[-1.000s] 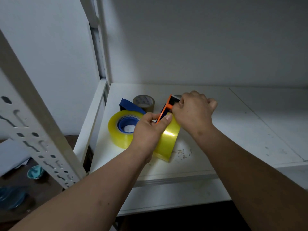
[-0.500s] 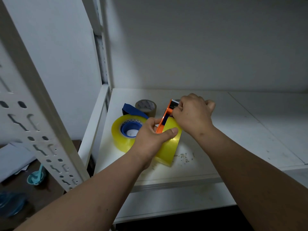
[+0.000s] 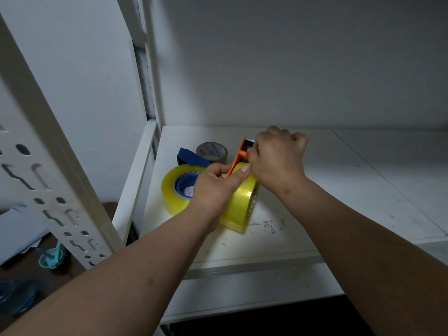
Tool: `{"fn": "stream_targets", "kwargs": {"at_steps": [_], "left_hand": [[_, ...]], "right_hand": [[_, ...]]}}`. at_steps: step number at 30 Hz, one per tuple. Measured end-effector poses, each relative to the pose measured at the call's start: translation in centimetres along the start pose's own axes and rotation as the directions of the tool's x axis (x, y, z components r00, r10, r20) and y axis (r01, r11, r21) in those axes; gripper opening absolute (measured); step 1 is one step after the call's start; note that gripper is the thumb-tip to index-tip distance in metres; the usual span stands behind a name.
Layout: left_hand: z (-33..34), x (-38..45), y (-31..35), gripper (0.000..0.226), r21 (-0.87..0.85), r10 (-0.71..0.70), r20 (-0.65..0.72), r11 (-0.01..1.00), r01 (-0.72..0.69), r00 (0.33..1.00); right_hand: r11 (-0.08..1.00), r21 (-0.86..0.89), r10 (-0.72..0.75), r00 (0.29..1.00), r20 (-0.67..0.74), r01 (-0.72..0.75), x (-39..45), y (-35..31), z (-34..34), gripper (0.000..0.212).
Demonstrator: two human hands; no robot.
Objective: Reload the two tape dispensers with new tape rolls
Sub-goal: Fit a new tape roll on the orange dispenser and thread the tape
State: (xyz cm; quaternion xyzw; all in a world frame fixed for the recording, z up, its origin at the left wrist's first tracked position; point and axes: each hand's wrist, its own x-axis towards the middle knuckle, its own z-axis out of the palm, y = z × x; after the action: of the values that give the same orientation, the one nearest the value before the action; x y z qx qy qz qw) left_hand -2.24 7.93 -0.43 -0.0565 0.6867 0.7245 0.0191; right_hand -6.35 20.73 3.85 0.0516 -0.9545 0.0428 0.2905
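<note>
A white shelf (image 3: 339, 190) fills the scene, with a pale wall behind it and a slotted upright post (image 3: 48, 166) at near left. The shelf lies bare to the right and far side; its front edge runs near the forearms. At its left end, the left hand (image 3: 213, 187) curls around the yellow tape roll (image 3: 238, 204) standing on edge, thumb pressed on its top. The right hand (image 3: 276, 154), fingers curled tight, pinches the orange dispenser (image 3: 240, 154) seated on that roll. Just left, a second yellow roll on a blue dispenser (image 3: 184, 185) lies flat. A brown tape roll (image 3: 212, 151) sits farther back.
</note>
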Motion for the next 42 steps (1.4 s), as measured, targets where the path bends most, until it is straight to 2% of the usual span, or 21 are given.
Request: {"fn": "stream_targets", "kwargs": {"at_steps": [3, 7, 11, 14, 16, 22, 28, 33, 35, 37, 42], "left_hand": [[-0.2, 0.0, 0.1, 0.049, 0.029, 0.002, 0.039, 1.0, -0.003, 0.999], [-0.2, -0.8, 0.1, 0.058, 0.08, -0.002, 0.111, 0.997, -0.007, 0.994], [-0.9, -0.8, 0.1, 0.064, 0.042, -0.083, 0.214, 0.996, 0.075, 0.973], [-1.4, -0.7, 0.0, 0.067, 0.017, -0.088, 0.283, 0.996, 0.087, 0.955], [-1.6, -0.8, 0.0, 0.063, 0.002, -0.076, 0.278, 0.997, 0.078, 0.958], [-1.5, -0.7, -0.2, 0.042, 0.029, -0.046, 0.251, 0.999, 0.041, 0.967], [-1.3, -0.7, -0.1, 0.037, 0.059, -0.007, 0.204, 0.998, -0.005, 0.979], [-1.2, -0.8, 0.2, 0.042, 0.086, 0.01, 0.168, 0.996, -0.025, 0.986], [-1.2, -0.8, 0.2, 0.039, 0.09, 0.007, 0.152, 0.996, -0.021, 0.988], [-1.2, -0.8, 0.4, 0.035, 0.084, -0.002, 0.137, 0.996, -0.01, 0.991], [-1.2, -0.7, 0.7, 0.039, 0.118, 0.008, 0.108, 0.993, -0.021, 0.994]], "right_hand": [[0.999, 0.003, 0.047, 0.999, 0.001, -0.047, 0.2, 0.0, 0.5, 0.018], [0.978, 0.061, 0.191, 0.974, 0.126, -0.2, 1.3, 0.1, 0.5, 0.018], [0.994, -0.008, 0.112, 0.984, 0.14, -0.112, 1.5, -0.1, 0.2, 0.017], [0.997, -0.083, 0.004, 0.994, 0.11, 0.005, 1.3, -0.8, 0.0, 0.014], [0.994, -0.109, -0.021, 0.995, 0.097, 0.032, 1.2, -1.2, -0.1, 0.013], [0.993, -0.119, 0.026, 0.997, 0.069, -0.017, 0.9, -0.9, -0.1, 0.014], [0.991, -0.1, -0.086, 0.995, 0.05, 0.091, 0.4, -0.4, -0.8, 0.016], [0.996, -0.061, 0.07, 0.989, 0.132, -0.063, 0.4, -0.2, -0.8, 0.019], [0.987, -0.007, 0.158, 0.97, 0.187, -0.159, 0.8, -0.4, -0.9, 0.022], [0.98, 0.009, 0.19, 0.957, 0.219, -0.197, 1.1, -0.6, -1.0, 0.026], [0.995, -0.094, 0.033, 0.993, 0.112, -0.023, 1.1, -0.6, -1.6, 0.022]]}}
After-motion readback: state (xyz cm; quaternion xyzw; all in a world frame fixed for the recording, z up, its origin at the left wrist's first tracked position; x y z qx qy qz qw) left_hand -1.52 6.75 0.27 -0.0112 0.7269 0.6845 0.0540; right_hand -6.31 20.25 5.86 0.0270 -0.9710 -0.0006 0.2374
